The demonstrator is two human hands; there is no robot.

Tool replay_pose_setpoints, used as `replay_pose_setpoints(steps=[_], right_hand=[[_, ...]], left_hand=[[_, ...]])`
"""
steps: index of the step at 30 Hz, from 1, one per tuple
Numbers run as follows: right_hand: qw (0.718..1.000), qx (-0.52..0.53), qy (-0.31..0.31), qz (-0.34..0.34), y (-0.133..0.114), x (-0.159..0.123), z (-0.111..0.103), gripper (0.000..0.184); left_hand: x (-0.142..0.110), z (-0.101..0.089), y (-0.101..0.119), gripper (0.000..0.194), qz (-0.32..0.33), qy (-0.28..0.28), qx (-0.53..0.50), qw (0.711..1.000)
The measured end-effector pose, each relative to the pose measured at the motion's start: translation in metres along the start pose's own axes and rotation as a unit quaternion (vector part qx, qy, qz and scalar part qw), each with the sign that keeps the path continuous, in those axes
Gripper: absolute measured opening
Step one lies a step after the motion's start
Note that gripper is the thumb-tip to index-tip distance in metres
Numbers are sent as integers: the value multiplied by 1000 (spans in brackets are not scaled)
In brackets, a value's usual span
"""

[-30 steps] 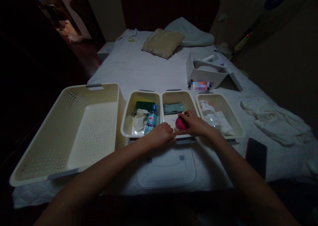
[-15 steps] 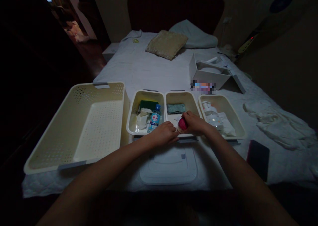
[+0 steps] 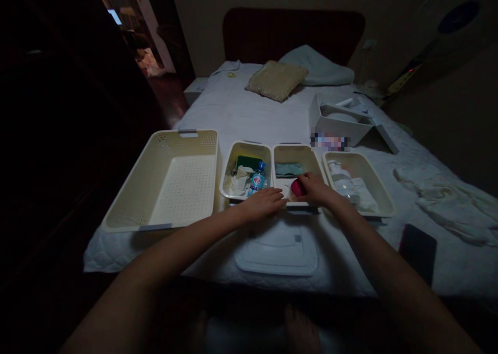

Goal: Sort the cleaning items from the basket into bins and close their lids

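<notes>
My right hand (image 3: pixel 316 189) is closed around a round, deep-red thing with a paler lower part (image 3: pixel 298 188), low in the middle cream bin (image 3: pixel 307 159). Its kind is hard to make out in the dim light. Over that bin's front left corner, my left hand (image 3: pixel 266 202) stretches its fingers toward the red thing and holds nothing. A folded grey-green cloth (image 3: pixel 288 170) lies at the back of the same bin. In the left bin (image 3: pixel 249 147) are a blue-capped bottle (image 3: pixel 257 179), a white item (image 3: pixel 241 178) and a dark green item (image 3: pixel 251 162).
A large cream basket (image 3: pixel 187 183) stands at left. The right bin (image 3: pixel 375 183) holds a clear bottle (image 3: pixel 344 183) and a white packet. A pale lid (image 3: pixel 277 255) and a dark phone (image 3: pixel 418 253) lie near the bed's front edge. Behind stands a white box (image 3: pixel 342 123).
My left hand's fingers have gone from curled to stretched out. My right hand keeps its hold on the red thing. The camera view has shifted, so the scene sits further right.
</notes>
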State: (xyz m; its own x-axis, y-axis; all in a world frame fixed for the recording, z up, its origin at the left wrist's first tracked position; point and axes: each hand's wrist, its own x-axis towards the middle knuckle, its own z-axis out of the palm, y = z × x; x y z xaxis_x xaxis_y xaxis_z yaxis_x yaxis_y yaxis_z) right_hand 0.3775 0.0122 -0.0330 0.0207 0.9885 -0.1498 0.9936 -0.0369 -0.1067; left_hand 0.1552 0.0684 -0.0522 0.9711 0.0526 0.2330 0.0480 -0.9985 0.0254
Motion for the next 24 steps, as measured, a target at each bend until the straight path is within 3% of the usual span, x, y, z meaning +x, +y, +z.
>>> replay_pose_setpoints(steps=[4,9,14,19,24], right_hand=[[999,-33,37,-11,-14,-2,-11,52],[994,10,90,-67,-48,5,-29,36],[975,109,149,-124,-107,24,-39,36],[958,200,153,-138,-173,55,-35,25],[952,276,125,-51,-221,94,-30,36]], left_hand=[[-41,-30,10,25,-36,-22,5,999],[-107,-64,22,24,-81,-34,40,995],[-171,-87,5,24,-185,52,70,979],[-229,-103,-36,27,-356,131,136,915],[-271,-110,-51,36,-468,106,181,858]])
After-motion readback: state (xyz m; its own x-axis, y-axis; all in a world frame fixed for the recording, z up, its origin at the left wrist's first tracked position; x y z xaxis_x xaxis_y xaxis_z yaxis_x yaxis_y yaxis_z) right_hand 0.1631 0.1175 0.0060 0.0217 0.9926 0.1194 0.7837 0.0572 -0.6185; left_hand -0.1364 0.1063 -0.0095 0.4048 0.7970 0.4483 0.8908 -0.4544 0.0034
